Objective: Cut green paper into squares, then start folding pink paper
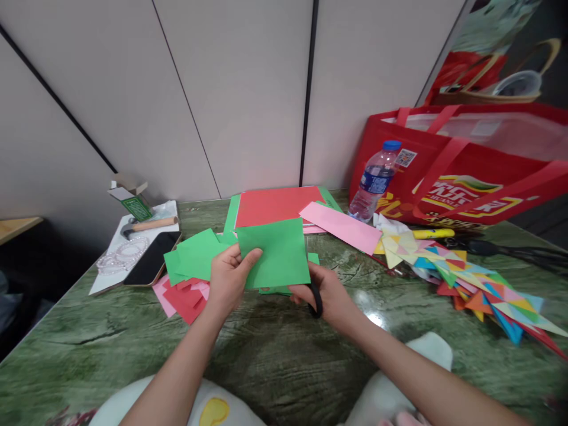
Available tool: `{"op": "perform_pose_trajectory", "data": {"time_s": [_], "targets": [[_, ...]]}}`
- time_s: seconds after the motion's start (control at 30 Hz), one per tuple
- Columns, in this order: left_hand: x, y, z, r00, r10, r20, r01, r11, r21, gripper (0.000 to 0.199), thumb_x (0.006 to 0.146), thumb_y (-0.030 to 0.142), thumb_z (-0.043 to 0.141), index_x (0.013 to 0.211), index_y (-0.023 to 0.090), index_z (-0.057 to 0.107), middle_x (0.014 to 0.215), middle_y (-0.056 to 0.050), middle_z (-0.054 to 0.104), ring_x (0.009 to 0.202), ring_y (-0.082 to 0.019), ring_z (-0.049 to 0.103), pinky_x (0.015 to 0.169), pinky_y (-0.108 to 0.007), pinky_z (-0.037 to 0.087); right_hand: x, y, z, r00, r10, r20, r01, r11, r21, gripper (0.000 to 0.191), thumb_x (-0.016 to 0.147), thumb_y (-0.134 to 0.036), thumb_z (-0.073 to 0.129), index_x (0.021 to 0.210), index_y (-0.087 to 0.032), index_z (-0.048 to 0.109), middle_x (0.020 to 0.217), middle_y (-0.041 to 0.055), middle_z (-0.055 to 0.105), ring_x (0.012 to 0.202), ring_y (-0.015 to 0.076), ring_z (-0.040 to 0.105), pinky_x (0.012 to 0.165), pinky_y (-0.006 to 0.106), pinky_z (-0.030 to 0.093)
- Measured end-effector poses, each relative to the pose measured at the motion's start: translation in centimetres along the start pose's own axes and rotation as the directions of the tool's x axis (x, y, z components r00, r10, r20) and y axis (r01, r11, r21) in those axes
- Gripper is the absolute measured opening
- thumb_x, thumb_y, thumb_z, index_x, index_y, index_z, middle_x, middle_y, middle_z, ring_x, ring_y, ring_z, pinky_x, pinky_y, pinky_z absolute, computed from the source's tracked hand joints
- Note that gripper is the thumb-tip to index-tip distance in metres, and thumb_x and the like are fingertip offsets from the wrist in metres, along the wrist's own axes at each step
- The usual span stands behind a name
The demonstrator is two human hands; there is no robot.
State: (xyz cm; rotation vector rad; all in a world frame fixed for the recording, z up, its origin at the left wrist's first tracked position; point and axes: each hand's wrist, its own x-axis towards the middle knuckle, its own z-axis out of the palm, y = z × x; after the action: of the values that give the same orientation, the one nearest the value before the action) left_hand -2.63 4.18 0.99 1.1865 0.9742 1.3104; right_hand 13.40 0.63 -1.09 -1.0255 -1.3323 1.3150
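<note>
My left hand [229,273] pinches a green paper sheet [279,251] near its left edge, thumb on top. The sheet is held up above the table. At its lower right corner, my right hand [327,293] grips scissors [316,300]. Only a black handle loop shows; the blades are hidden behind the paper. Green paper pieces [193,254] lie just left of my left hand, with red and pink paper pieces [186,297] below them. More green paper [275,290] rests on the table beneath the held sheet.
Behind lies a stack of red sheets [279,204] with a pink strip [339,226]. At right are a water bottle [375,180], a red bag [444,171], a yellow cutter [433,234] and folded colourful paper [483,284]. A phone [153,258] and hammer [151,225] lie left.
</note>
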Motion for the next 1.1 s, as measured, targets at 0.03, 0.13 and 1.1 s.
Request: {"op": "perform_pose_trajectory", "data": {"time_s": [0.03, 0.13, 1.1], "targets": [[0.0, 0.0, 0.0, 1.0, -0.001, -0.003, 0.001, 1.0, -0.001, 0.021, 0.066, 0.027, 0.066, 0.083, 0.016, 0.064, 0.058, 0.002, 0.063, 0.04, -0.01, 0.053, 0.041, -0.025, 0.05, 0.0, 0.1, 0.0, 1.0, 0.006, -0.002, -0.006, 1.0, 0.005, 0.034, 0.061, -0.047, 0.066, 0.067, -0.018, 0.05, 0.049, -0.0046, 0.047, 0.046, 0.01, 0.043, 0.045, 0.022, 0.035], [0.0, 0.1, 0.1, 1.0, -0.002, -0.017, 0.002, 1.0, -0.003, 0.02, 0.065, 0.027, 0.067, 0.082, 0.016, 0.064, 0.058, 0.002, 0.063, 0.04, -0.01, 0.053, 0.042, -0.025, 0.05, 0.0, 0.1, 0.0, 1.0, 0.024, -0.015, -0.024, 0.999, 0.024, 0.037, 0.059, -0.049, 0.067, 0.067, -0.017, 0.05, 0.048, -0.005, 0.047, 0.043, 0.0092, 0.043, 0.043, 0.022, 0.035], [1.1, -1.0, -1.0, 0.984, 0.065, -0.168, -0.061, 0.998, 0.033, 0.023, 0.064, 0.032, 0.067, 0.078, 0.015, 0.062, 0.068, -0.001, 0.065, 0.062, -0.013, 0.058, 0.06, -0.025, 0.046, 0.4, 1.2, -0.6, 0.973, 0.083, -0.217, -0.056, 0.99, 0.126, 0.03, 0.063, -0.043, 0.066, 0.069, -0.017, 0.052, 0.042, -0.0063, 0.049, 0.036, 0.0079, 0.045, 0.039, 0.022, 0.042]]}}
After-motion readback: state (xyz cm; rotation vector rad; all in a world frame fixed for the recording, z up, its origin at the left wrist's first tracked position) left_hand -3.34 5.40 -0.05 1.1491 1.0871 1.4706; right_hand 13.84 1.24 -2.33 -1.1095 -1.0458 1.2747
